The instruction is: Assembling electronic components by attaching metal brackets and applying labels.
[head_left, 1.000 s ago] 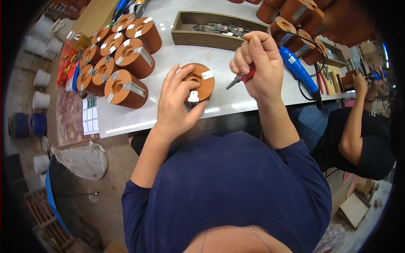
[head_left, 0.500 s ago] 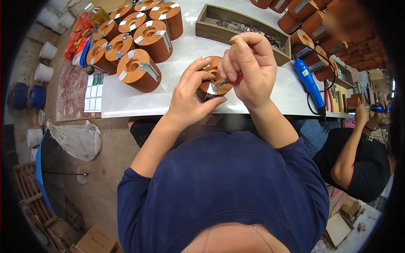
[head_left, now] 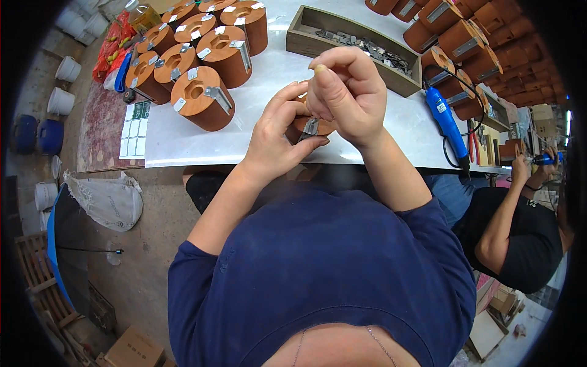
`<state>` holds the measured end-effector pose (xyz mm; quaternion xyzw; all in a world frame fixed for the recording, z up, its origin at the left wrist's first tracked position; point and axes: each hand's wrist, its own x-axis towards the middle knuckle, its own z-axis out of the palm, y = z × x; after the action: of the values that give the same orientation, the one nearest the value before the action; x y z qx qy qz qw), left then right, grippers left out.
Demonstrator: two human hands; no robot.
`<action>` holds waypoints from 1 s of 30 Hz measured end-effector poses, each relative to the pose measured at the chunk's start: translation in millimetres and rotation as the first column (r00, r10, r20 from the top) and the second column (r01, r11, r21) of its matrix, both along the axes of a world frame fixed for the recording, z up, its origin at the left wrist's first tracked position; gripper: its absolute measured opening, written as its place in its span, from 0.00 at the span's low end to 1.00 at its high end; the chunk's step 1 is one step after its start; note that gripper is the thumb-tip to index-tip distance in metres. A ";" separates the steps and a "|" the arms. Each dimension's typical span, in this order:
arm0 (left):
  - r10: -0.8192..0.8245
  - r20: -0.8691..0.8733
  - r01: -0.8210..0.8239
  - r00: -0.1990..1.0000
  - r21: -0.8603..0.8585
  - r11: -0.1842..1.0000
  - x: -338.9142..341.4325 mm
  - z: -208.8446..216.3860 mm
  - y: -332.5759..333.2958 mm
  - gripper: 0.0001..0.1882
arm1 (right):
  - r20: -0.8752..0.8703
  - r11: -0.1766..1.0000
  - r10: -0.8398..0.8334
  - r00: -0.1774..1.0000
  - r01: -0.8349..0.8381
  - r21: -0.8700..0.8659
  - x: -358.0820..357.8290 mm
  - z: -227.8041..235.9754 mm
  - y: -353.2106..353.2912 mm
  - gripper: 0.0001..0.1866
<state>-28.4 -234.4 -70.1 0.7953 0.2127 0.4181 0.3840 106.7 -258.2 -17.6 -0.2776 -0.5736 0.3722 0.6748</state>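
My left hand [head_left: 273,136] is wrapped round a reddish-brown wooden cylinder [head_left: 326,127] near the table's front edge, thumb on the near side and fingers across the far side. A small grey metal bracket [head_left: 310,127] sits at the near rim of its top. My right hand [head_left: 353,101] is closed right above the cylinder, its fingers curled round the red-handled metal tool seen half a second ago; the hand now hides the tool. Most of the cylinder's top is hidden too. To the left stands a similar cylinder [head_left: 211,115] with metal brackets.
Several finished-looking cylinders [head_left: 226,56] crowd the back left. A wooden box [head_left: 306,43] of metal pieces lies behind my hands. To the right are a blue electric screwdriver [head_left: 449,119] with its cord and stacked cylinders [head_left: 461,40]. A co-worker's arm [head_left: 496,229] is at far right.
My right hand has shifted slightly left and over the cylinder, covering the tool. The bracket stands more upright in view. My left hand keeps its hold.
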 end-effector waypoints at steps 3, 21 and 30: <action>0.010 -0.023 -0.010 1.000 -0.007 1.000 0.5 -0.7 -0.1 0.23 | 0.103 0.992 0.126 0.987 -0.124 -0.028 5.0 2.8 -0.4 0.06; 0.085 0.084 -0.083 0.993 -0.027 0.996 6.6 -11.9 -13.0 0.21 | 0.027 0.963 -0.149 0.988 0.151 -0.225 -9.2 6.5 -4.4 0.09; 0.050 0.111 -0.047 0.993 -0.033 0.998 5.6 -9.6 -9.9 0.22 | -0.022 0.939 0.325 0.945 -0.326 -0.114 6.9 4.7 9.0 0.09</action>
<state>-22.8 -244.4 -79.7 0.7594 0.2165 0.4677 0.3972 113.6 -249.3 -13.0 -0.2173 -0.5880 0.5117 0.5875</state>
